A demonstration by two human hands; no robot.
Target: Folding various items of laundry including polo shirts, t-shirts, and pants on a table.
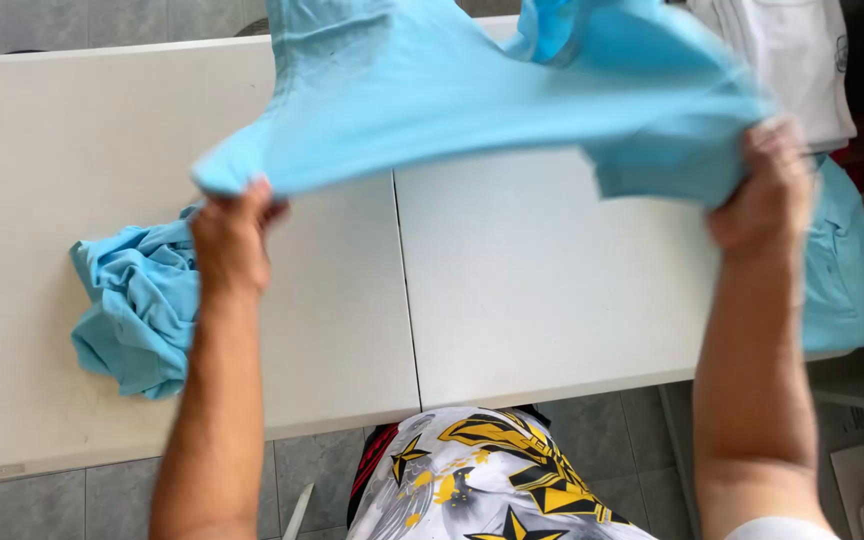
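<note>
Holding: a light blue shirt [482,90] is stretched in the air between both hands, above the bench.
Left hand [232,240]: clenched on one edge of the light blue shirt, fingers curled into the cloth, arm reaching up from the lower left.
Right hand [767,190]: clenched on the opposite side of the same shirt, a bunch of fabric gathered in the grip.
Shirt position: raised off the bench, spread wide and sagging a little in the middle; its far part runs out of the top of the view.
Bench [542,280]: white, two panels meeting at a seam down the middle.
Crumpled blue garment [137,310]: lies in a heap on the left panel, just beside the left forearm.
Folded blue garment [847,270]: lies flat at the right edge of the bench, partly behind the right hand.
White garment [802,50]: lies at the far right corner, behind the held shirt.
Floor [32,505]: grey tiles show below the near edge of the bench.
</note>
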